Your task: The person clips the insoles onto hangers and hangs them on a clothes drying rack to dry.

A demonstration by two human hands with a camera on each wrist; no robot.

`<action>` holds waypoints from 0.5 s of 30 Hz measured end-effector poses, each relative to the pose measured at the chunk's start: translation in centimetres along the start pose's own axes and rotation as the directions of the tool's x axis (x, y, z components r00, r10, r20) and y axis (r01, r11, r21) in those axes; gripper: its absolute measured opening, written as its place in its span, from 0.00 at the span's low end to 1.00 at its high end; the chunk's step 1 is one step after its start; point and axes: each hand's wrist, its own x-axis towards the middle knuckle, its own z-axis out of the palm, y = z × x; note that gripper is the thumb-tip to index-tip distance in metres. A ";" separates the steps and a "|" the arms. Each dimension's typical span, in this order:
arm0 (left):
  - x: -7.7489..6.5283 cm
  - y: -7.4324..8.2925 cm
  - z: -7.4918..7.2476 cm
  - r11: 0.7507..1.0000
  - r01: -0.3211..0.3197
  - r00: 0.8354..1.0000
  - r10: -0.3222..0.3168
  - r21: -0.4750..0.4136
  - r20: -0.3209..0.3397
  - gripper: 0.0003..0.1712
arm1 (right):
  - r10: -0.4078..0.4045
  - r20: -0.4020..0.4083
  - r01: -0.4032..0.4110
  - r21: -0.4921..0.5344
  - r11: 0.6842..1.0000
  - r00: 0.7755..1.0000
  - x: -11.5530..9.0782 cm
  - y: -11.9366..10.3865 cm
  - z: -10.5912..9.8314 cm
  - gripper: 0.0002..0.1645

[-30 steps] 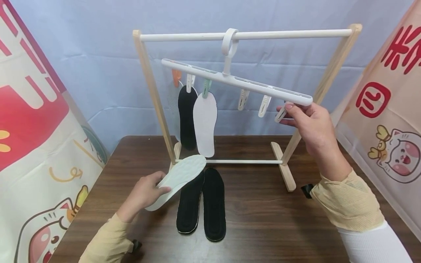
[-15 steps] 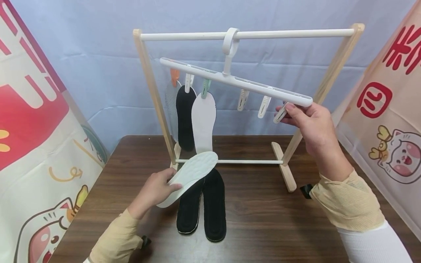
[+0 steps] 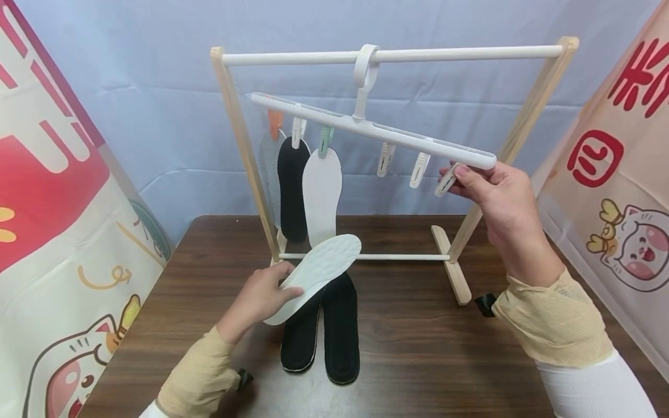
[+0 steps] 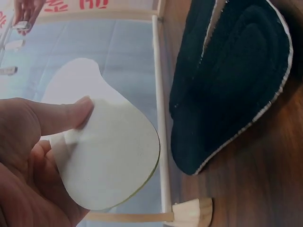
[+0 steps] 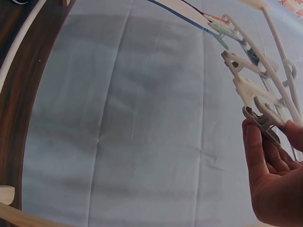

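Observation:
My left hand [image 3: 261, 299] holds a white insole [image 3: 331, 261] at its narrower end, thumb on top, above two black insoles [image 3: 341, 331] lying on the table. In the left wrist view the held insole [image 4: 113, 156] shows a smooth face. With thumb and fingers, my right hand [image 3: 504, 203] pinches the white clip [image 3: 446, 181] at the right end of the white hanger [image 3: 418, 139]. In the right wrist view nothing is between that clip's [image 5: 265, 118] tips. From the hanger's left half hang a grey insole [image 3: 269, 174], a black insole [image 3: 292, 191] and a white insole [image 3: 321, 191].
The hanger tilts down to the right, hooked on the rod [image 3: 460, 53] of a wooden rack [image 3: 530, 116]. Two more white clips, one of them the middle clip [image 3: 420, 170], hang without insoles. The rack's foot [image 3: 450, 267] stands on the brown table [image 3: 407, 360]. Printed cloths flank both sides.
My left hand has carried the white insole right and slightly up, across the black insoles. The right hand stays on the end clip. The hanger's left side has swung slightly left.

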 end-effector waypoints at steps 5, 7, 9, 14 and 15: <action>0.2 0.8 0.2 1.000 -0.003 1.000 0.003 -0.009 0.000 0.12 | -0.005 -0.003 0.005 -0.019 1.000 1.000 0.0 0.3 -0.1 0.08; 0.3 1.2 0.3 1.000 0.000 1.000 0.000 -0.016 0.001 0.12 | -0.007 -0.004 0.007 -0.020 1.000 1.000 0.1 0.3 -0.1 0.08; 0.5 1.5 0.4 1.000 0.003 1.000 -0.002 -0.024 0.004 0.11 | -0.008 -0.003 0.008 -0.015 1.000 1.000 0.1 0.4 -0.2 0.07; 0.7 2.1 0.6 1.000 -0.006 1.000 0.006 -0.030 0.000 0.11 | -0.003 0.000 0.003 0.007 1.000 1.000 0.1 0.3 -0.2 0.07; 0.7 2.2 0.7 0.999 -0.012 1.000 0.012 -0.031 -0.002 0.11 | -0.003 0.001 0.003 0.009 1.000 1.000 0.1 0.3 -0.2 0.07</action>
